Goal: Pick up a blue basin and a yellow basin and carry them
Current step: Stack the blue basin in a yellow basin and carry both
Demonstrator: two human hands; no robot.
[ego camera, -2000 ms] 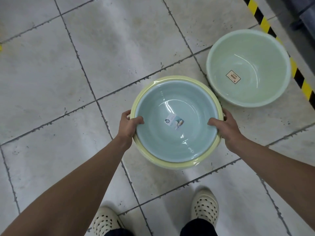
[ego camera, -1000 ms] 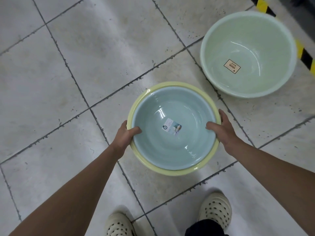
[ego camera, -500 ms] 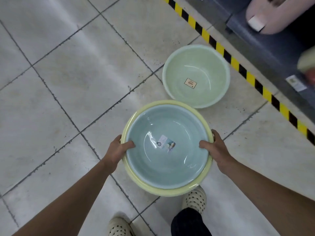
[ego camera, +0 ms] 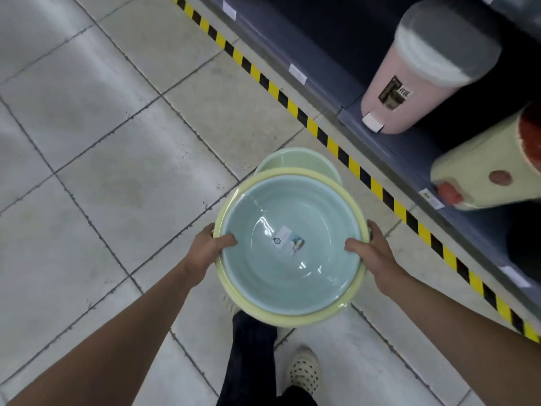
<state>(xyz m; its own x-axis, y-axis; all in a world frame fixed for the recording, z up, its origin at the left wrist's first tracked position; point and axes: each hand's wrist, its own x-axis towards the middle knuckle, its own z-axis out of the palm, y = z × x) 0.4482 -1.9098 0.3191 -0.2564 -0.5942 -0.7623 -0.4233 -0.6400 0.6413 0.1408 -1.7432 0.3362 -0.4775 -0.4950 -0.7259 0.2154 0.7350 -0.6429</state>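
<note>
A blue basin (ego camera: 292,273) with a small label inside sits nested in a slightly larger yellow basin (ego camera: 281,316), whose rim shows all round it. I hold the pair in the air above the tiled floor. My left hand (ego camera: 209,249) grips the left rims, thumb over the blue basin's inner edge. My right hand (ego camera: 370,250) grips the right rims the same way. The fingers under the basins are hidden.
A pale green basin (ego camera: 288,161) lies on the floor, mostly covered by the held pair. A yellow-black striped line (ego camera: 330,143) runs along a dark low shelf (ego camera: 409,142) holding a pink pedal bin (ego camera: 421,71) and a cream bin (ego camera: 480,171). My feet are below.
The two nested basins have risen from the floor with both hands still on the rims. The view has swung up toward the shelf, and the green basin has slipped behind the held pair.
</note>
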